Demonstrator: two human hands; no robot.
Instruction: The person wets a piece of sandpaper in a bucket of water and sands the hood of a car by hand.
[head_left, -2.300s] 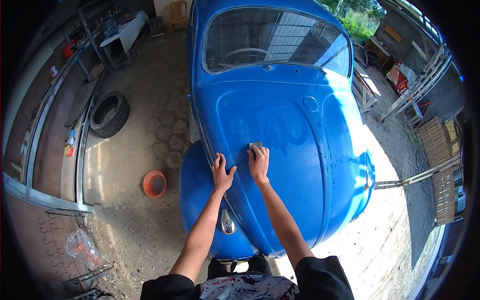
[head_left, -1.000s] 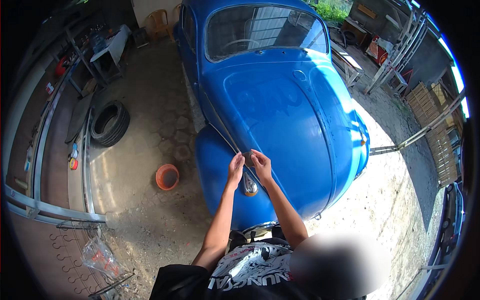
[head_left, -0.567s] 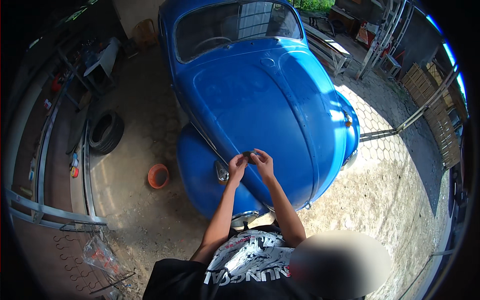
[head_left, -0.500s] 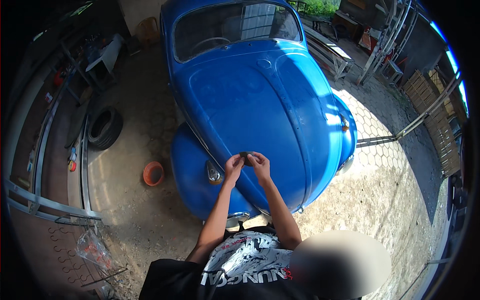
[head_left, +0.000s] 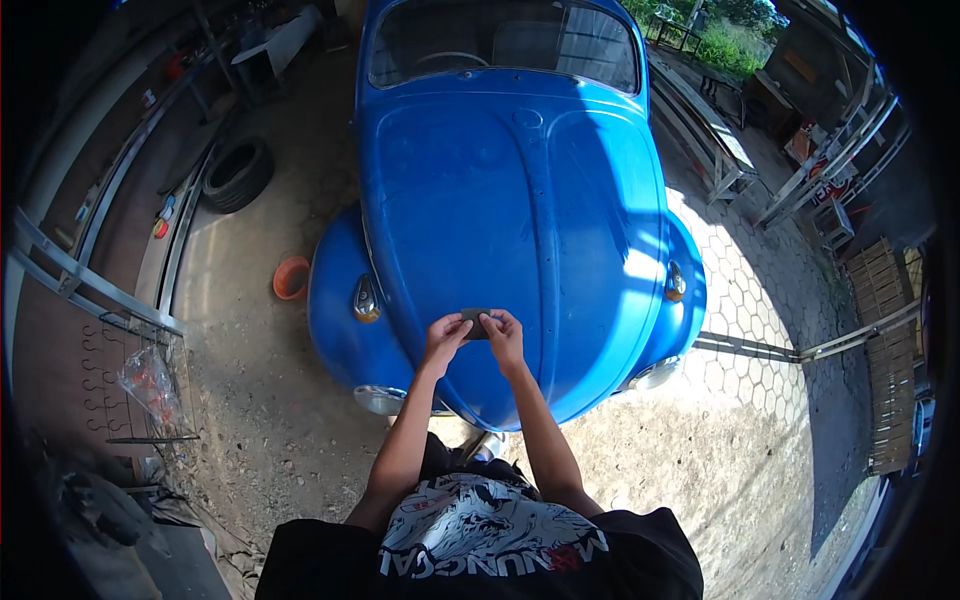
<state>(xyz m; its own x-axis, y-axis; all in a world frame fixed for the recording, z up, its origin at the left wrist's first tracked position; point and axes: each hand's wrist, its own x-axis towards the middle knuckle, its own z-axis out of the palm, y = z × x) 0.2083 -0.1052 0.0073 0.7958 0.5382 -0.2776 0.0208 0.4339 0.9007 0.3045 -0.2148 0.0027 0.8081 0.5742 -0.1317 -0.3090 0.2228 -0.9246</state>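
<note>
A small dark grey rectangular sheet, possibly sandpaper (head_left: 476, 323), is held between both hands over the front of a blue car. My left hand (head_left: 445, 340) pinches its left end between thumb and fingers. Its right end is in the closed fingers of my right hand (head_left: 503, 336). Beneath the hands spreads the car's rounded front lid (head_left: 455, 210), dull blue with a raised ridge down the middle. A chrome-trimmed lamp (head_left: 366, 299) sits on the left fender, and a matching lamp (head_left: 676, 282) on the right one. Whether the sheet touches the lid I cannot tell.
An orange bucket (head_left: 291, 278) and a loose tyre (head_left: 238, 175) are on the ground to the left. Metal rails (head_left: 95, 290) and a rack of hooks (head_left: 105, 375) stand farther left. A long bench (head_left: 705, 125) lies beyond the car's right side, with sunlit paving (head_left: 745, 300) nearer.
My view has turned, so the car now appears more squarely ahead. Both hands keep hold of the dark grey sheet, which now shows a broader face.
</note>
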